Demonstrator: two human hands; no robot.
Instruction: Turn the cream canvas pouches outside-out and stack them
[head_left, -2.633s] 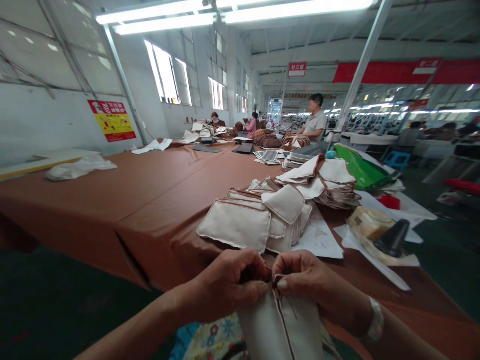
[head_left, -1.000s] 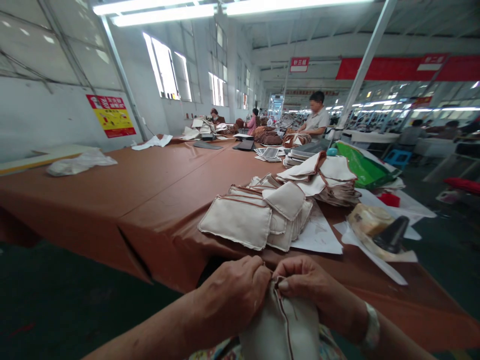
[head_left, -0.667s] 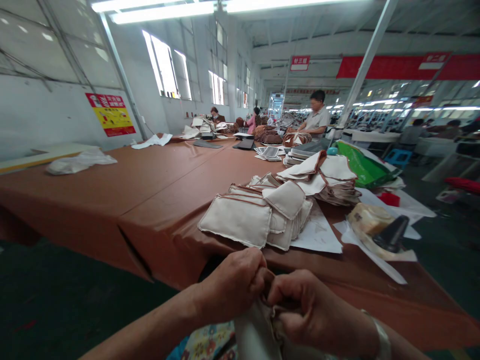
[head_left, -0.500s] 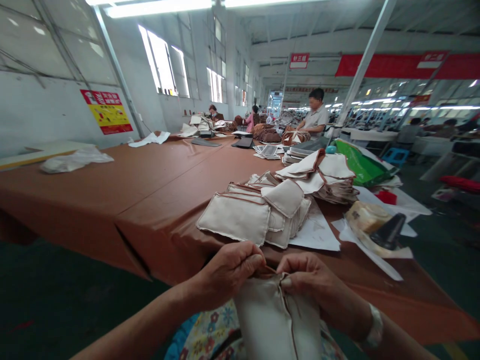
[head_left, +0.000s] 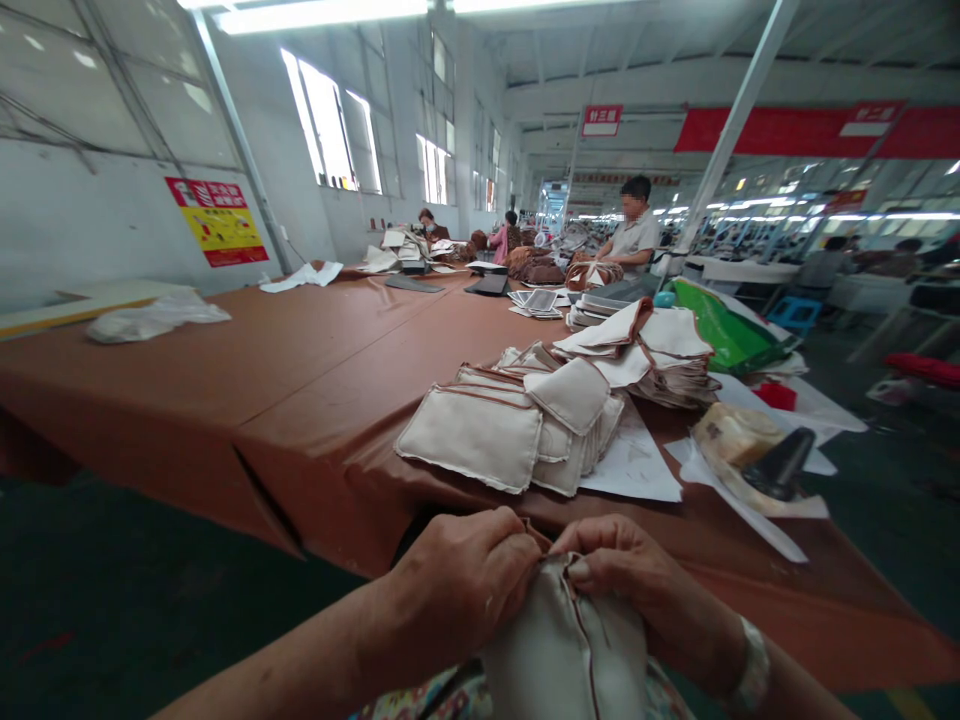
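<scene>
A cream fabric piece (head_left: 559,640) with brown edging and a seam down its middle hangs over my lap, its upper edge pinched between both hands. My left hand (head_left: 469,570) is closed on the upper left corner, the fingertips mostly hidden behind the knuckles. At the right of the seam, my right hand (head_left: 630,575) grips the same edge between thumb and fingers. Just beyond my hands, a fanned stack of similar cream pieces (head_left: 472,435) lies at the table's near edge. A folded bundle of cream pieces (head_left: 641,350) sits behind it.
A brown-covered table (head_left: 300,370) stretches away ahead. On its right are white paper (head_left: 637,465), a black cone-shaped object (head_left: 780,465), a yellowish block (head_left: 735,435) and a green bag (head_left: 727,325). A crumpled plastic bag (head_left: 157,315) lies far left. A person (head_left: 634,235) stands beyond the table.
My left hand has shifted slightly down and turned, its knuckles now covering more of the fabric's corner. My right hand keeps its grip, and the fabric has moved a little to the right.
</scene>
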